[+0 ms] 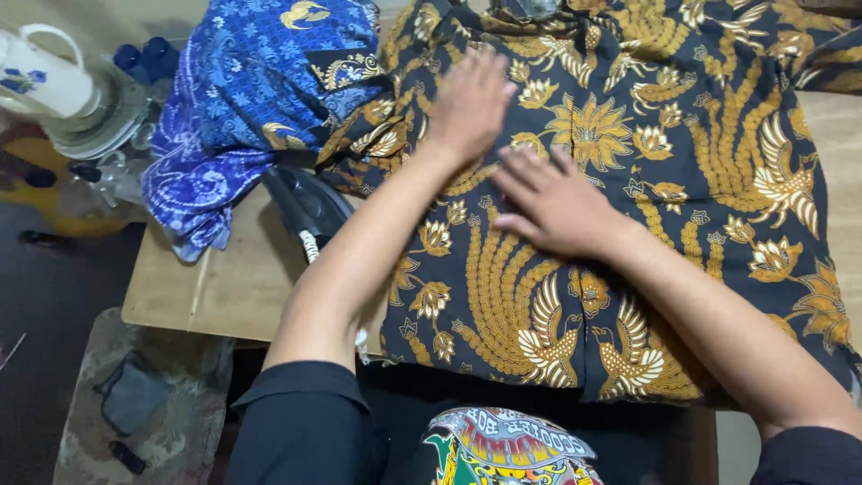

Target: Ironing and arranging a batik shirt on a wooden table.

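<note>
1. Head view: both hands lie flat, fingers spread, gripping nothing; the left hand (469, 103) and right hand (552, 202) press on the black-and-gold patterned shirt (646, 180), spread over the wooden desk (224, 283).
2. The shirt lies directly under both palms, its placket running between them.
3. A dark iron (310, 205) rests just beside the left forearm (soleplate hidden, so heat unknown); a careless elbow could, I'd judge, knock it.
4. The crumpled blue cloth (251, 99) touches the shirt's left edge and could be dragged along.
</note>
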